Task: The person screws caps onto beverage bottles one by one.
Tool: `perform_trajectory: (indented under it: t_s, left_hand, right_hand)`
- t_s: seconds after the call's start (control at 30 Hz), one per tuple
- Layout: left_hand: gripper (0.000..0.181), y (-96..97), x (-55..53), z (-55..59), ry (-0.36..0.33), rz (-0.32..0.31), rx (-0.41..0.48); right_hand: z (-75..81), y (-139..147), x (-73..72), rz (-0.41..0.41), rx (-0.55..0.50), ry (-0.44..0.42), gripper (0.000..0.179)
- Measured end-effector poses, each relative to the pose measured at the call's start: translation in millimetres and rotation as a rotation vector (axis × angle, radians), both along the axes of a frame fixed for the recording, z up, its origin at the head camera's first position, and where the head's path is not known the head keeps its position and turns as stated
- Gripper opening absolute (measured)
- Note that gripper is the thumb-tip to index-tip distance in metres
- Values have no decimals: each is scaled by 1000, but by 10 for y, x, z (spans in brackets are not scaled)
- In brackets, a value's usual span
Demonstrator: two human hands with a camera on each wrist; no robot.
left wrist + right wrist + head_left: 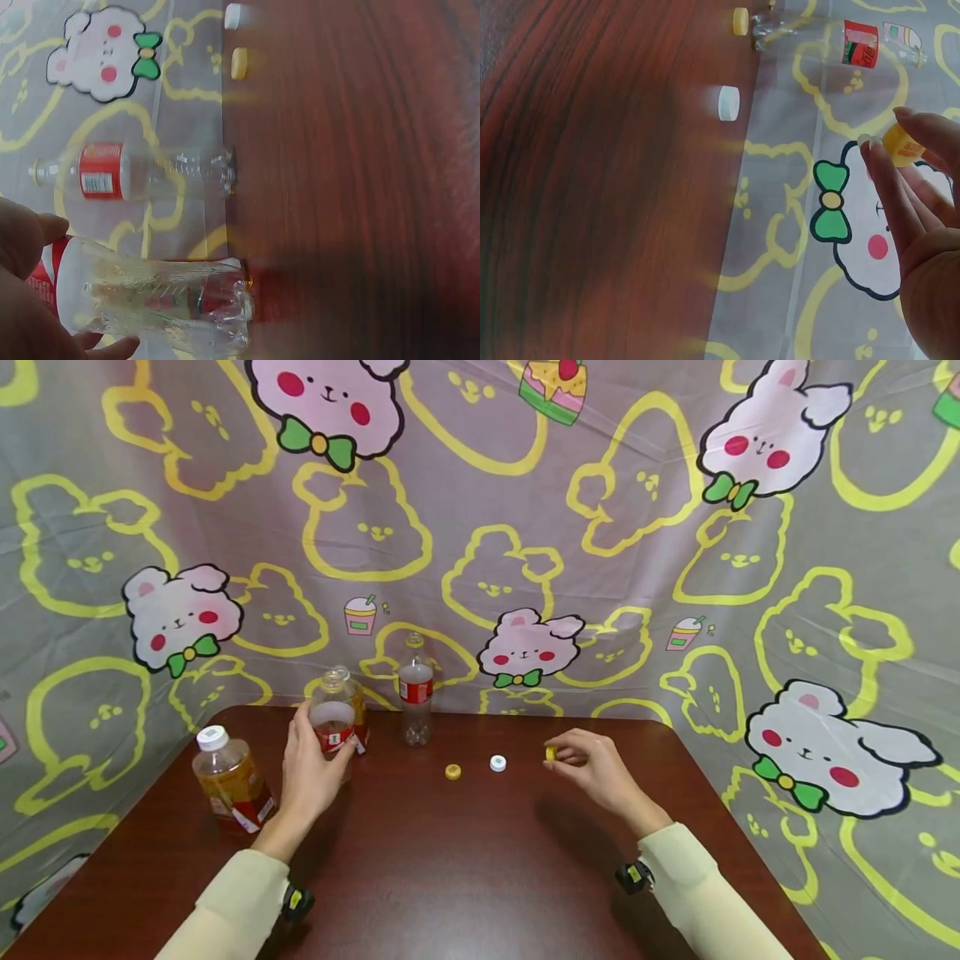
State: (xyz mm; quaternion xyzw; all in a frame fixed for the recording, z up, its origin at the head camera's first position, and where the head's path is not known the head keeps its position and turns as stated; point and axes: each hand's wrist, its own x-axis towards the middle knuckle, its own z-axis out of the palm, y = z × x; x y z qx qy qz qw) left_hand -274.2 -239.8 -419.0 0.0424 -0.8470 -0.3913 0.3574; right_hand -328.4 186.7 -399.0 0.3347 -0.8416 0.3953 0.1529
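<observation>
My left hand point(313, 768) grips a clear plastic soda bottle point(332, 714) with a red label, its mouth uncapped. In the left wrist view the fingers wrap the label, and the lower part of the bottle is see-through. Between thumb and fingers, my right hand point(596, 767) pinches a yellow bottle cap point(902, 145) above the table's right side. On the table between the hands lie another yellow cap point(453, 772) and a white cap point(498, 763). A second clear soda bottle point(416, 710), uncapped and red-labelled, stands upright at the back.
At the left stands a bottle of amber drink point(234, 785) with a white cap. Another amber bottle point(360, 714) is partly hidden behind the held one. The dark wooden table point(465, 860) meets a patterned cloth point(637, 693) along its back edge.
</observation>
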Motion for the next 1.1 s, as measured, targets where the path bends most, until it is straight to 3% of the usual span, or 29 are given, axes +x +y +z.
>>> perform_trajectory:
  t_s: [0.23, 0.37, 0.53, 0.67, 1.1]
  left_hand:
    - [87, 224, 83, -6, 52, -119, -158]
    - [87, 344, 140, -3, 23, -195, -249]
    - [86, 445, 190, -32, -11, -275, -366]
    - [85, 496, 208, -53, -4, -303, -422]
    - [88, 606, 239, -82, 7, -345, -550]
  right_hand:
    - [-54, -39, 37, 14, -49, -90, 26]
    - [-29, -96, 102, 30, -76, -150, 26]
    - [128, -192, 294, 40, -88, -195, 26]
    - [214, -230, 404, 65, -103, -201, 24]
    - [262, -344, 529, 99, -124, -200, 23]
